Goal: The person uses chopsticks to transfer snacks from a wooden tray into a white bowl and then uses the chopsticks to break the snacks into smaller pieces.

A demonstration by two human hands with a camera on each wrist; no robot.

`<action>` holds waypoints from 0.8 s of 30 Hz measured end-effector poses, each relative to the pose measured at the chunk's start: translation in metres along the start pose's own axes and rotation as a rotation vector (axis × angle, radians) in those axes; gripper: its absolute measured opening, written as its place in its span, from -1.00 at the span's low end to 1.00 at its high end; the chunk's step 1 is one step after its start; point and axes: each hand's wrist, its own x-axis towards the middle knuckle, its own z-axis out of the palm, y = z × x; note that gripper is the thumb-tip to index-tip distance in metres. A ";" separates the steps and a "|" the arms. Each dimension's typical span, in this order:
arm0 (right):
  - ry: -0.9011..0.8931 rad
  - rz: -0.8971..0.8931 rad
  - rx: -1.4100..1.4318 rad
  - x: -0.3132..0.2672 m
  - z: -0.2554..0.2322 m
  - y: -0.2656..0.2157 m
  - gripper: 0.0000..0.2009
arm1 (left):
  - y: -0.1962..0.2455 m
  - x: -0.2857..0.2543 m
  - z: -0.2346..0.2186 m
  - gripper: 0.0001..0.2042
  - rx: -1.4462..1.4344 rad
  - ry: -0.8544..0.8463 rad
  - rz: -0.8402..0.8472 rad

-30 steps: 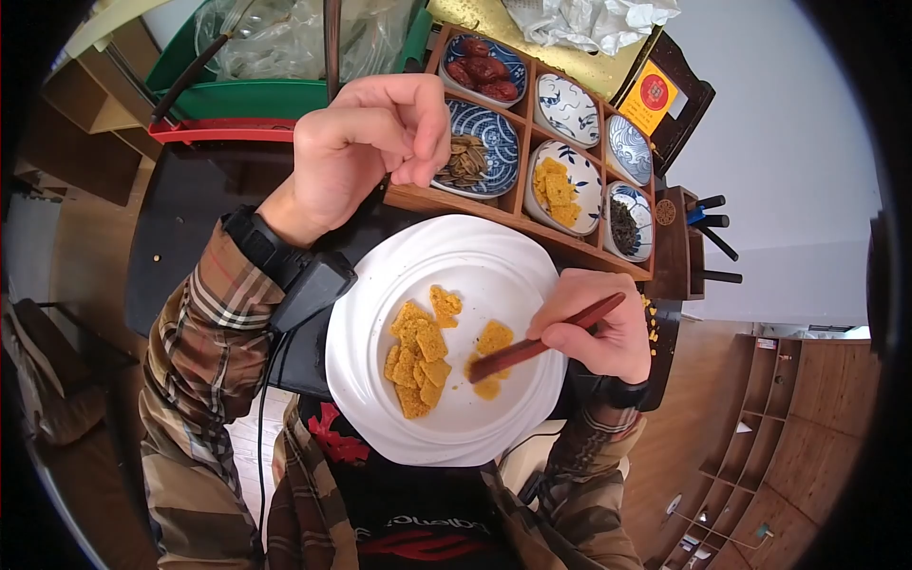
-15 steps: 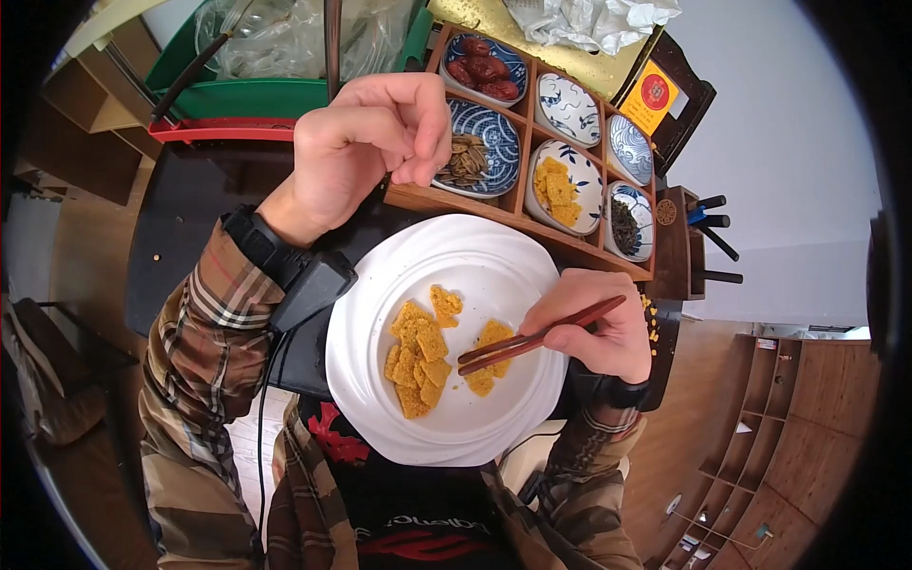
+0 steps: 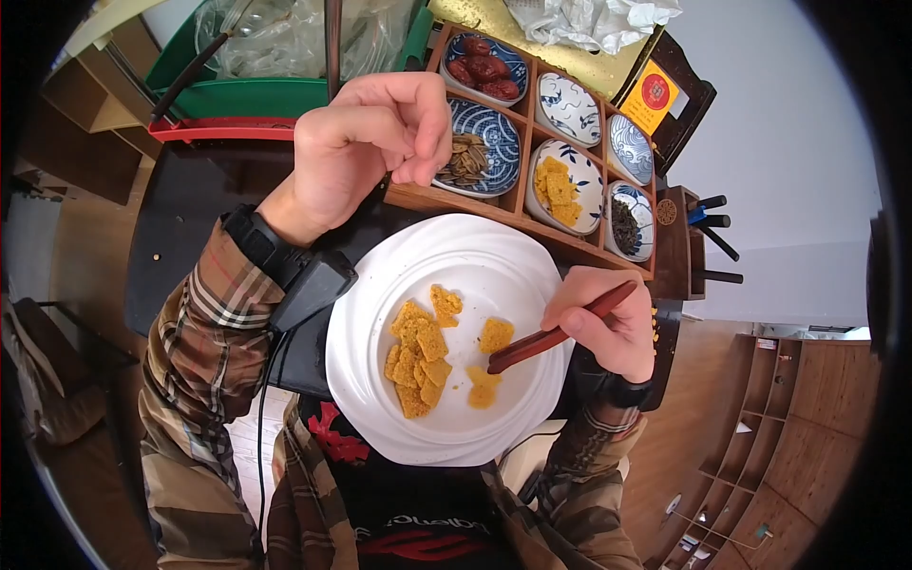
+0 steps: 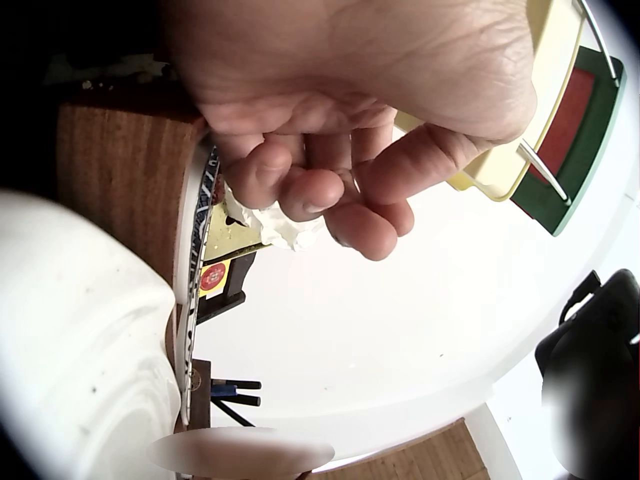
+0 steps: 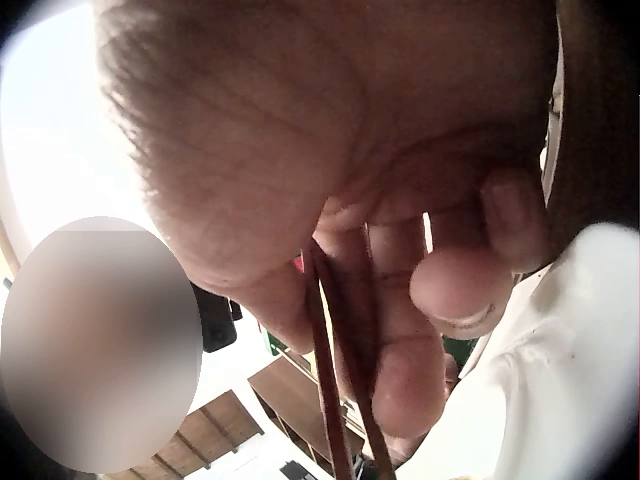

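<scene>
The right hand [image 3: 608, 328] grips the reddish-brown chopsticks [image 3: 532, 348], with the fingers curled around them. The tips of the chopsticks are over the white plate [image 3: 356, 285], beside the lower yellow piece [image 3: 483, 389]; I cannot tell if they touch it. The upper yellow piece [image 3: 496, 334] lies just above this one, and the yellow pile [image 3: 418, 356] lies on the other side of the plate. The left hand [image 3: 366, 133] is near the wooden tray [image 3: 408, 198], its fingers loosely bent, narrow together, and holding nothing.
</scene>
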 end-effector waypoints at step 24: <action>0.177 -0.052 0.002 0.001 0.002 -0.001 -0.88 | -0.001 0.000 0.001 -0.89 -0.036 -0.001 0.002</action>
